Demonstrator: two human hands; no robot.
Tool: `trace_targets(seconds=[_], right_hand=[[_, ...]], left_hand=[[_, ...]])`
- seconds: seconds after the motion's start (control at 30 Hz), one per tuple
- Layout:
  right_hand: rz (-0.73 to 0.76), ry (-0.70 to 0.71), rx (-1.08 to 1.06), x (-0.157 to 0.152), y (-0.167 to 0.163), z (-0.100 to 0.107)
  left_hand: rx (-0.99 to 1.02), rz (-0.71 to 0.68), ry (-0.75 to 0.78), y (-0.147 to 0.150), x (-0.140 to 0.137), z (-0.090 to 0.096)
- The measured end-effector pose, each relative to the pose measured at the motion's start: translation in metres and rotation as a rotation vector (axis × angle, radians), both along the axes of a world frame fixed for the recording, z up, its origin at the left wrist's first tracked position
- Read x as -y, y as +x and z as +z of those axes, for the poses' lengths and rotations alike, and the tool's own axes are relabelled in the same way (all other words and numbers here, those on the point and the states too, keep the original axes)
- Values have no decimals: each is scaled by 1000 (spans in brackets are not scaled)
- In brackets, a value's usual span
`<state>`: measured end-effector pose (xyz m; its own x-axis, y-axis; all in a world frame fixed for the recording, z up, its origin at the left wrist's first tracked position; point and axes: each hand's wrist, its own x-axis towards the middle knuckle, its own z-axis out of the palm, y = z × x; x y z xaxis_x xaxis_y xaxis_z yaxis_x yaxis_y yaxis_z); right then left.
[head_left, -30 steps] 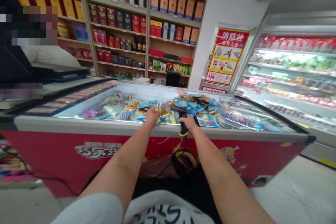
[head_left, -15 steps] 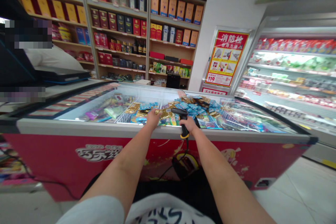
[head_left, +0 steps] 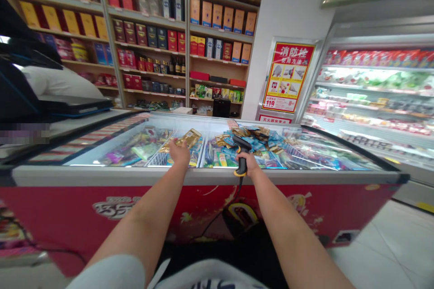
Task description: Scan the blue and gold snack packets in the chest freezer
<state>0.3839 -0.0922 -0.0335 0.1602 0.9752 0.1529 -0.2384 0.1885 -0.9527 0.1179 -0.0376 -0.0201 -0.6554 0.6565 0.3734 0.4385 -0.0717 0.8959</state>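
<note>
Slipping could spoil things for the gold packet (head_left: 192,137) over the wire basket (head_left: 158,158) in the chest freezer (head_left: 210,196) if the left hand (head_left: 180,152), loosely spread, its hold unclear, lets go askew, while the right hand (head_left: 251,161), curled round the barcode scanner (head_left: 242,162), might snag its cable (head_left: 241,182).

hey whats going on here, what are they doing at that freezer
A person is working with both hands over an open freezer. The right hand grips a black and yellow scanner, its cord hanging down the front. The left hand is at a gold packet, left of the white divider; whether it grips it is hard to tell. A pile of blue and gold packets lies right of the divider.
</note>
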Motion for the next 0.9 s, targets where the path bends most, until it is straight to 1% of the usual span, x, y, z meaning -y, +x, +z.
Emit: trace_targets(seconds=[0.03,0.13,0.2,0.27,0.33,0.37,0.47,0.53,0.6,0.63,0.7,0.73,0.8,0.83,0.9], right_hand=[[6,-26,-43,-1,2,1],[-15,-48,-120,-5,10,5],[-57,-31,-138,-8,15,6],[-97,-17,-155,-9,17,6],[-140,-3,-174,-10,18,4],[-159,10,-179,-10,17,3],[-199,51,-178,-10,15,0],[-205,74,-180,-10,15,0],[-205,75,-186,-10,15,-1],[-206,70,-187,-10,15,-1],[-216,71,-187,-10,15,-1],[-221,79,-186,-10,15,-2],[-228,101,-182,-11,14,-3],[-228,108,-177,-11,14,-3],[-226,106,-165,-10,14,-4]], left_hand=[[-9,27,-17,-10,-4,2],[-139,-39,-208,-34,-11,6],[-205,-58,-298,-39,-10,7],[-263,10,-292,-34,-5,6],[-375,73,-225,-18,1,4],[-448,50,-179,-7,4,4],[-623,-157,-93,33,8,6],[-695,-339,-61,61,8,10],[-700,-507,-57,88,8,15],[-695,-566,-72,101,8,17],[-689,-641,-122,122,7,20],[-694,-662,-139,132,7,21],[-678,-648,-185,147,3,21],[-649,-628,-208,153,0,21],[-528,-591,-229,163,-8,21]])
